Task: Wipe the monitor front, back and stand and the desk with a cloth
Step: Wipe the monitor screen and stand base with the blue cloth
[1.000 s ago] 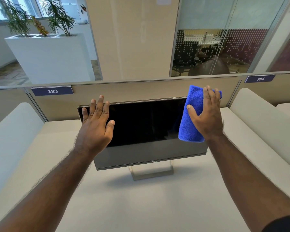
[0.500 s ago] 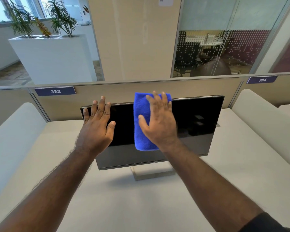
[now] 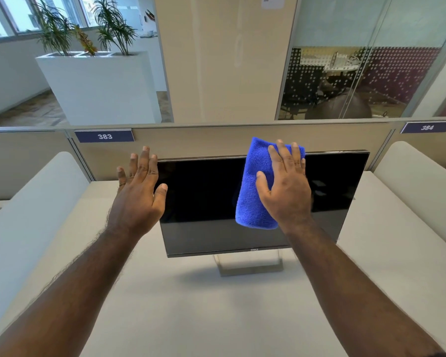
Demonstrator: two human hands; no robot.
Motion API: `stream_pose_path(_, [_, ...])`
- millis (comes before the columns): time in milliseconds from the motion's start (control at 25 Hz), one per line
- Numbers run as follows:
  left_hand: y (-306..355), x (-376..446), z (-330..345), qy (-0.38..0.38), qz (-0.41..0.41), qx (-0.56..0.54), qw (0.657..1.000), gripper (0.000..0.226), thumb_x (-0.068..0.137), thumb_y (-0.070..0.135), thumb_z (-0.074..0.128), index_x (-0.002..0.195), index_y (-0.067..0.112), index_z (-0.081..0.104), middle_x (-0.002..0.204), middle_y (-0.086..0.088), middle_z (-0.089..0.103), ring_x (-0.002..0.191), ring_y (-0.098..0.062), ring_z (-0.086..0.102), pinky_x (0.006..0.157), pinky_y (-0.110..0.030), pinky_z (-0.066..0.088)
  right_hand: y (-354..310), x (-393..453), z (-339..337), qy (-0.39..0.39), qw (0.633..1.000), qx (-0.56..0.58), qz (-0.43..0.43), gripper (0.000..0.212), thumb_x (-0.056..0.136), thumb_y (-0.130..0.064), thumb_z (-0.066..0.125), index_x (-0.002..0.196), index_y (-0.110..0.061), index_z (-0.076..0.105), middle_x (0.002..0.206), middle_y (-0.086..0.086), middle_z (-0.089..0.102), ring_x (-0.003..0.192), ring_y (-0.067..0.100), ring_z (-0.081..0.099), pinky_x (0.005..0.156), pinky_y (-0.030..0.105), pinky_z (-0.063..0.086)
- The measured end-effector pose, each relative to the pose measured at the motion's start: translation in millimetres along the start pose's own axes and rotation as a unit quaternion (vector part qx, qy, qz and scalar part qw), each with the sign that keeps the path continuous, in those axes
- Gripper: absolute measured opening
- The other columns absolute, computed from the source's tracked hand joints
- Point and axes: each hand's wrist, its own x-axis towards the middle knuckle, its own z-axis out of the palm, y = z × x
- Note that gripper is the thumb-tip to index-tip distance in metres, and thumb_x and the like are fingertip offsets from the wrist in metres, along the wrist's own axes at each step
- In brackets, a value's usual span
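My right hand (image 3: 286,191) lies flat on the blue cloth (image 3: 255,186), fingers straight and spread, thumb out to the side, pressing the cloth against the monitor (image 3: 206,202) screen. No curl round the cloth, just palm and fingers on it. The cloth is folded into a tall rectangle; its top sticks up past the monitor's top edge, its bottom hangs about mid-screen, right of the screen's centre.

My left hand (image 3: 137,194) is open too, fingers straight and close together, thumb apart. It sits at the monitor's top left corner, covering that corner; fingertips reach above the top edge. Cannot tell whether the palm actually touches the bezel or only hovers in front of it.

The monitor is dark, switched off, tilted back a little, logo on the lower bezel. It stands on a silver stand (image 3: 250,266) with an open rectangular base, placed toward the far edge of the desk (image 3: 216,318), roughly centred between the side edges. The desk is plain white.

Behind the far edge runs a beige partition (image 3: 204,140) with a "383" label (image 3: 104,136) at its left and a "384" label (image 3: 426,128) at its right. Pale padded side dividers flank the desk left (image 3: 31,202) and right (image 3: 417,184). Past the partition: a white planter (image 3: 98,86) with green plants, a beige column, a glass wall with a dotted pattern.
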Motion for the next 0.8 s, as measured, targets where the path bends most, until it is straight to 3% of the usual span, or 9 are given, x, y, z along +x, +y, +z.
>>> stream_pose_path(280, [-15,-4,-1,-0.016,0.006,-0.044,0.999,0.068,0.096,0.04,0.024,0.156,0.022,-0.003,0.16,0.011,-0.019,0.146,-0.007,-0.022,0.119,-0.038,-0.013,-68,0,8,-0.032,0.999,0.013,-0.033,0.066,0.088,-0.046,0.047,0.143,-0.011,0.046,0.15,0.005,0.044,0.143,0.034,0.029,0.119,0.051,0.022])
stream_pose_path(600, [-31,-11,-3,-0.016,-0.021,-0.172,0.985,0.066,0.096,0.033,0.034,0.156,0.023,0.008,0.161,0.013,-0.003,0.145,-0.001,-0.011,0.119,-0.032,-0.003,-166,-11,35,-0.078,0.991,0.051,-0.093,0.067,0.087,-0.038,0.053,0.146,-0.009,0.041,0.155,0.006,0.037,0.146,0.035,0.023,0.119,0.053,0.017])
stream_pose_path(680, [-33,-13,-6,-0.026,-0.073,-0.288,0.955,0.058,0.097,0.03,0.038,0.153,0.025,0.025,0.161,0.013,0.017,0.146,0.0,0.007,0.12,-0.034,0.011,-185,-14,41,-0.093,0.987,0.08,-0.107,0.066,0.089,-0.037,0.051,0.148,-0.008,0.039,0.157,0.007,0.033,0.148,0.034,0.019,0.12,0.052,0.014])
stream_pose_path(720, [-34,-14,-8,-0.032,-0.093,-0.378,0.92,0.05,0.097,0.028,0.039,0.147,0.026,0.039,0.154,0.012,0.036,0.143,-0.003,0.026,0.116,-0.035,0.023,-194,-15,44,-0.1,0.984,0.096,-0.114,0.065,0.091,-0.038,0.048,0.148,-0.008,0.038,0.158,0.007,0.031,0.149,0.033,0.016,0.121,0.051,0.012])
stream_pose_path(800, [-36,-17,-8,-0.046,-0.119,-0.536,0.835,0.034,0.098,0.027,0.04,0.127,0.018,0.057,0.122,0.005,0.064,0.115,-0.012,0.057,0.1,-0.039,0.041,-209,-18,48,-0.118,0.978,0.118,-0.128,0.062,0.096,-0.039,0.039,0.15,-0.009,0.035,0.161,0.006,0.025,0.151,0.03,0.009,0.122,0.049,0.007])
